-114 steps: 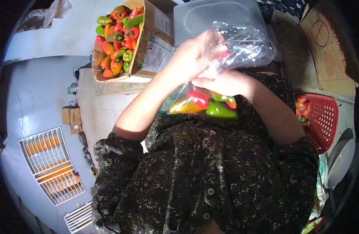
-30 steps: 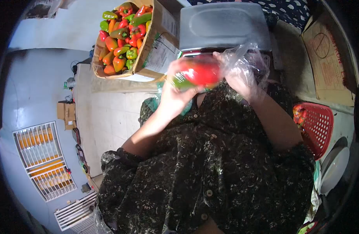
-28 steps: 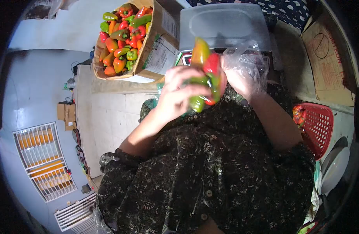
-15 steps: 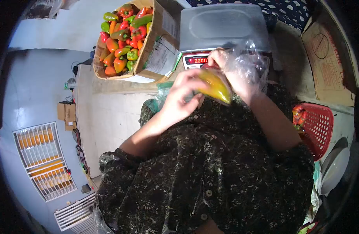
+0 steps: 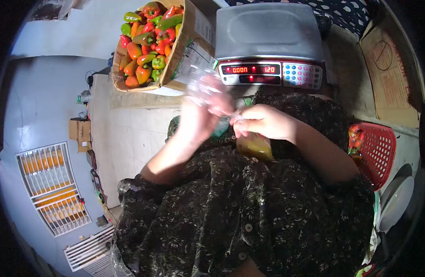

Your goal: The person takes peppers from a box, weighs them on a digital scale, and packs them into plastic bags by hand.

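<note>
A clear plastic bag [image 5: 197,87] is stretched between my hands in front of my shirt. My right hand [image 5: 264,122] is closed, pinching the gathered neck of the bag. Below those fingers hangs a yellow pepper [image 5: 256,147] inside the film, slightly blurred. Its other contents are hard to make out. My left hand [image 5: 203,113] is smeared by motion, and the crumpled upper part of the bag covers its closed fingers. A bit of green plastic [image 5: 220,129] shows just behind the hands.
Ahead stands a weighing scale [image 5: 268,32] with a lit red display. A cardboard box [image 5: 194,60] of red, green and orange peppers is to its left. At right are a red basket [image 5: 378,154] holding some peppers, a printed carton [image 5: 388,74] and a pale round dish [image 5: 399,203].
The bag's loose top has passed from my right hand to my left. My right hand has dropped and now grips the neck above the pepper, uncovering the scale's display and keypad.
</note>
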Action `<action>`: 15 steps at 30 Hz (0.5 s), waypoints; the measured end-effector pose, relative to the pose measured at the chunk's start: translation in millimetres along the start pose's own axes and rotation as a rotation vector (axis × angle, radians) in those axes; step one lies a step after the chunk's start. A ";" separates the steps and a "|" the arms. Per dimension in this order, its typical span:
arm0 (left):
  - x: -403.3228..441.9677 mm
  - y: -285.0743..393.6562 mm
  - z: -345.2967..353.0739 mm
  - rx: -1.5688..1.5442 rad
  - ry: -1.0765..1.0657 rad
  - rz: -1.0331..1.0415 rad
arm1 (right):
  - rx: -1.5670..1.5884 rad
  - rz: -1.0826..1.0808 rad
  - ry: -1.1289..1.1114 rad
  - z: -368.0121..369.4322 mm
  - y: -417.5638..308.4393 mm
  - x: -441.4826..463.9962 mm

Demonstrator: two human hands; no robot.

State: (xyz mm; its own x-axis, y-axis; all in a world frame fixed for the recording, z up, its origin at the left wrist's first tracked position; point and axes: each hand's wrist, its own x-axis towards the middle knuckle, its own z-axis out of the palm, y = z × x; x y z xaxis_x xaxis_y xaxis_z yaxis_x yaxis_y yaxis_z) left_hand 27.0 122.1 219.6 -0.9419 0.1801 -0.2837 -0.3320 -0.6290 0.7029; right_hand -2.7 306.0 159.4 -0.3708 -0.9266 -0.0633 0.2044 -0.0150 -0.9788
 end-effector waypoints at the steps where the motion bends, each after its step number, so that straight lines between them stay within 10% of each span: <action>1: -0.6 14.0 13.1 -0.254 0.109 -0.008 | 0.067 -0.088 0.055 -1.7 -11.6 -4.3; 3: -1.5 30.0 2.1 -0.217 0.127 0.000 | -0.338 -0.404 0.094 0.5 4.5 0.9; 5: 3.7 43.7 -11.0 -0.221 0.132 0.004 | 0.039 -0.032 0.062 11.5 -1.5 -7.2; 10: 20.4 62.5 -12.3 -0.022 0.201 0.257 | 0.152 0.015 0.086 12.3 5.9 -4.0; 15: 29.1 62.3 -0.7 0.932 0.333 0.909 | 0.226 0.039 0.047 9.7 22.8 -3.5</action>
State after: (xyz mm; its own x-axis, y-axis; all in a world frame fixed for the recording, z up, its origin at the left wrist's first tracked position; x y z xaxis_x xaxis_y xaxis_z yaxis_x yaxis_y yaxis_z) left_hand -21.0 87.6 254.7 -0.8326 -0.2983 0.4666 0.3627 0.3430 0.8665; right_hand 12.0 305.3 139.2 -0.3993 -0.9096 -0.1147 0.4155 -0.0679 -0.9071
